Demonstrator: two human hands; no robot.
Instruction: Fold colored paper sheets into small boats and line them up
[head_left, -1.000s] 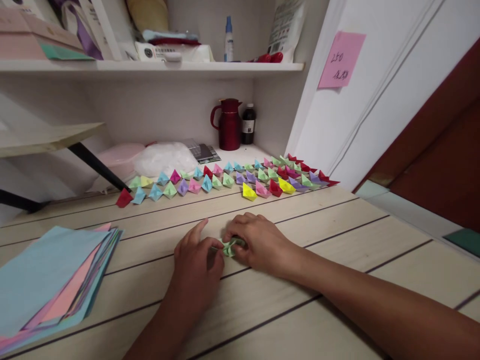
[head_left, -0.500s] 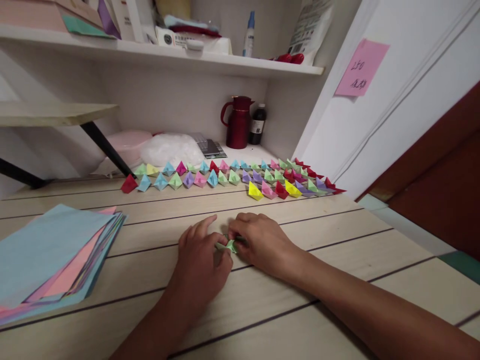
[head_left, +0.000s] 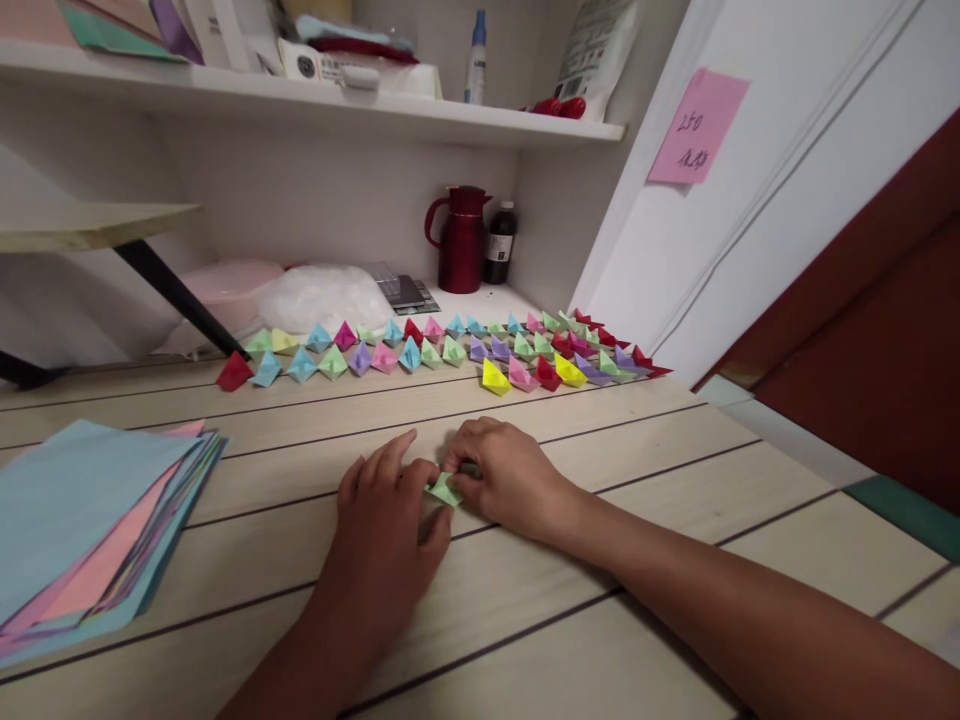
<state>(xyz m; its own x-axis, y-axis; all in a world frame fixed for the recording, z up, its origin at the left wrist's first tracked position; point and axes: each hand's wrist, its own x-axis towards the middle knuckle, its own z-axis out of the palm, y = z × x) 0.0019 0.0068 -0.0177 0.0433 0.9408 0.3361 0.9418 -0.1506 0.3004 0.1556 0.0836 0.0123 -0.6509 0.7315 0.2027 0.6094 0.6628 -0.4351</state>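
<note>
A small light-green folded paper boat (head_left: 444,488) is between my two hands, just above or on the table. My right hand (head_left: 506,478) pinches its right end between thumb and curled fingers. My left hand (head_left: 386,510) has its index finger against the left end, with the thumb close below and the other fingers loosely extended. Part of the paper is hidden behind the fingertips. Beyond my hands stand rows of small coloured paper boats, among them a bright yellow boat (head_left: 495,377) and a red boat (head_left: 235,372).
A stack of coloured paper (head_left: 90,500) lies at the left. Behind the boats are a plastic bag (head_left: 322,298), a dark red jug (head_left: 461,240) and a dark bottle (head_left: 500,245). A black shelf leg (head_left: 180,295) meets the table at the back left.
The view has shifted a little, so most things sit further left. The green paper between my fingers now shows more of its flat face; both hands stay close around it.
</note>
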